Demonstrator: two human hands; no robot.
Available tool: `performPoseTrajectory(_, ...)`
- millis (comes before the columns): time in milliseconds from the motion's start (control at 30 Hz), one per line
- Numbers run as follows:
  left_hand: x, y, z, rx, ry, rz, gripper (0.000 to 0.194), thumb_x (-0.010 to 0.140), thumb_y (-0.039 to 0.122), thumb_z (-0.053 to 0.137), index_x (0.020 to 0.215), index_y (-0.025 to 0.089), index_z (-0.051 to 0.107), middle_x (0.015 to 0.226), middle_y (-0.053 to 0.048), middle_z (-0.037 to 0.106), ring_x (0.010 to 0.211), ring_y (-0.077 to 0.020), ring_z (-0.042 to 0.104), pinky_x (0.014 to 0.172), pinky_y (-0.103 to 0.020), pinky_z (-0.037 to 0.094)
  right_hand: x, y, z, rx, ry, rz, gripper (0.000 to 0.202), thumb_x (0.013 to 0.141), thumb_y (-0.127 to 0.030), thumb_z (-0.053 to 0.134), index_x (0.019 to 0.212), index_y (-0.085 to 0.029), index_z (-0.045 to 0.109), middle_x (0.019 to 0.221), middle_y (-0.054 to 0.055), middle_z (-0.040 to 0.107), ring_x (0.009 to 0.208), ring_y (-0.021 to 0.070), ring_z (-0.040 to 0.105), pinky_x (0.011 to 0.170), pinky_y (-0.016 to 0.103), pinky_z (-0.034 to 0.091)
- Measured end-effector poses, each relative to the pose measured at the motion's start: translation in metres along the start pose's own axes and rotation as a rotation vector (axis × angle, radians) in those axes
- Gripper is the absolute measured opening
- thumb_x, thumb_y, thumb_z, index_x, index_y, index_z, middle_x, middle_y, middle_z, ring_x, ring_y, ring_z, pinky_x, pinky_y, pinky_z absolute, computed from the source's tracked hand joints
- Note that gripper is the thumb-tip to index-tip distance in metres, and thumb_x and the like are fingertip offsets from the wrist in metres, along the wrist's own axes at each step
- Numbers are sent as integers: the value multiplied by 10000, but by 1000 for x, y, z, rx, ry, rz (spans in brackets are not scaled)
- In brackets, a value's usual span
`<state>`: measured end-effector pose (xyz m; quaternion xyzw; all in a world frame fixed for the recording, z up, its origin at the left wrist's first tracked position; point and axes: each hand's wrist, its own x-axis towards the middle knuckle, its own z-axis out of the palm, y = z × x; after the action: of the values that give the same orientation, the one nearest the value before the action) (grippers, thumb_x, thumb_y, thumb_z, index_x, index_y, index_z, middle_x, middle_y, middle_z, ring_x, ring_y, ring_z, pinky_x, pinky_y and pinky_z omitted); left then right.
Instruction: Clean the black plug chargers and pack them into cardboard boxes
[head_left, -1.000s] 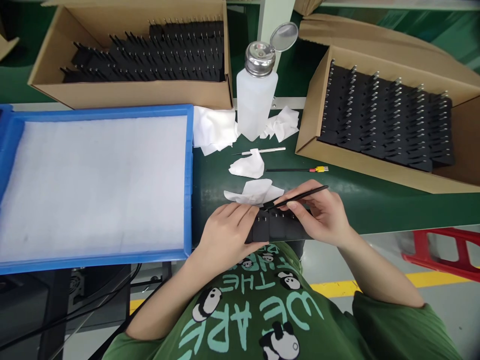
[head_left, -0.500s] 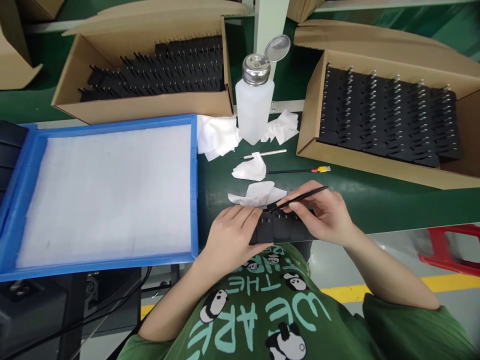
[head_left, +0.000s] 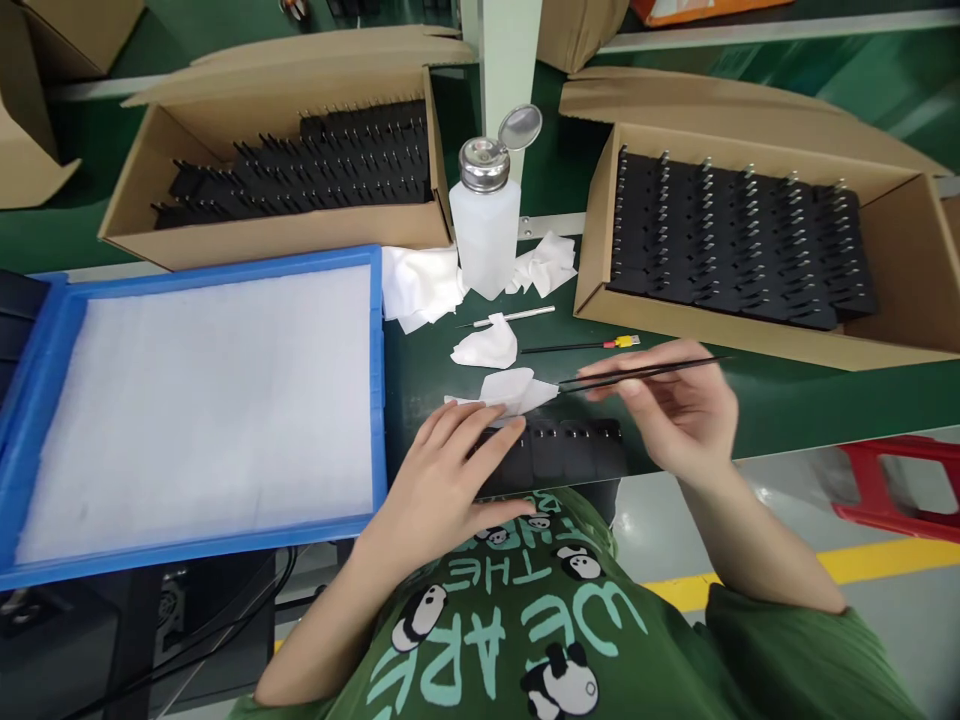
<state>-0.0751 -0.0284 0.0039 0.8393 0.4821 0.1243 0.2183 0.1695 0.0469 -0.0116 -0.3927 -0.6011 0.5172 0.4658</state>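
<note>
A row of black plastic blocks with metal pins point(head_left: 574, 455) lies along the front edge of the bench. My left hand point(head_left: 454, 470) rests over the left end of this row with its fingers spread, hiding part of it. In my right hand point(head_left: 682, 410) is a pair of black tweezers point(head_left: 645, 371), pointing left. Their tips are close to a crumpled white wipe point(head_left: 517, 388) just behind the row; I cannot tell whether they touch it. A second wipe point(head_left: 487, 343) lies farther back, beside a black cable with a yellow plug point(head_left: 625, 341).
A blue tray point(head_left: 377, 380) with a white lining sits to the left. Two cardboard boxes of black pinned parts, a left box point(head_left: 300, 235) and a right box point(head_left: 750, 335), stand behind. Between them are a white pump bottle point(head_left: 486, 235), more wipes point(head_left: 421, 285) and a thin pen-like tool point(head_left: 517, 317).
My right hand has moved right with the tweezers, off the blocks. My left fingers have spread and shifted slightly left. The camera view has shifted a little.
</note>
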Motion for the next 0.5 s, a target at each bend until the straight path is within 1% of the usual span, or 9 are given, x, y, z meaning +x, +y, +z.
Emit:
performPoseTrajectory(100, -1, -8, -7, 25, -54, 33, 578, 922, 611, 616, 1320, 191, 619, 1422, -137, 613, 1349, -381, 514, 1155, -623, 381, -4, -3, -12, -33, 185, -21, 135, 963, -180, 636, 1076, -253, 638, 994, 38, 764, 916, 209, 761, 688, 335, 684)
performPoseTrajectory(167, 0, -12, -9, 58, -38, -3, 605, 918, 647, 591, 1296, 178, 642, 1412, -145, 623, 1340, -395, 519, 1161, -645, 362, -9, -3, -20, -52, 290, -24, 117, 950, -207, 660, 1054, -258, 646, 966, 33, 764, 887, 218, 760, 652, 352, 675)
performPoseTrajectory(200, 0, -14, -10, 66, -26, -15, 639, 915, 668, 575, 1314, 172, 636, 1416, -153, 619, 1337, -399, 520, 1161, -654, 356, -11, -2, -23, -57, 329, -31, 111, 943, -214, 670, 1043, -258, 649, 952, 31, 764, 871, 222, 759, 633, 355, 670)
performPoseTrajectory(267, 2, -17, -10, 37, -33, 12, 697, 919, 709, 520, 1363, 179, 611, 1437, -161, 600, 1342, -391, 519, 1165, -656, 348, -16, 1, -30, -67, 381, -45, 107, 931, -212, 681, 1027, -254, 655, 933, 29, 764, 857, 225, 759, 616, 351, 660)
performPoseTrajectory(367, 4, -18, -11, -38, -123, 75, 678, 948, 714, 432, 1354, 207, 625, 1452, -140, 593, 1364, -361, 511, 1182, -635, 341, -23, 5, -38, -78, 437, -20, 108, 932, -214, 680, 1028, -257, 657, 948, 27, 757, 857, 219, 757, 625, 344, 648)
performPoseTrajectory(433, 5, -18, -11, -27, -114, 39, 652, 966, 680, 433, 1343, 188, 635, 1431, -144, 610, 1358, -373, 515, 1178, -650, 341, -26, 8, -41, -78, 444, 9, 103, 935, -218, 679, 1027, -258, 660, 956, 35, 754, 865, 220, 755, 636, 341, 645)
performPoseTrajectory(500, 6, -18, -12, -6, -81, 8, 664, 967, 661, 464, 1403, 178, 595, 1443, -160, 598, 1355, -390, 512, 1169, -670, 343, -30, 11, -43, -80, 427, 24, 106, 935, -216, 679, 1034, -250, 663, 957, 46, 752, 880, 224, 755, 657, 338, 650)
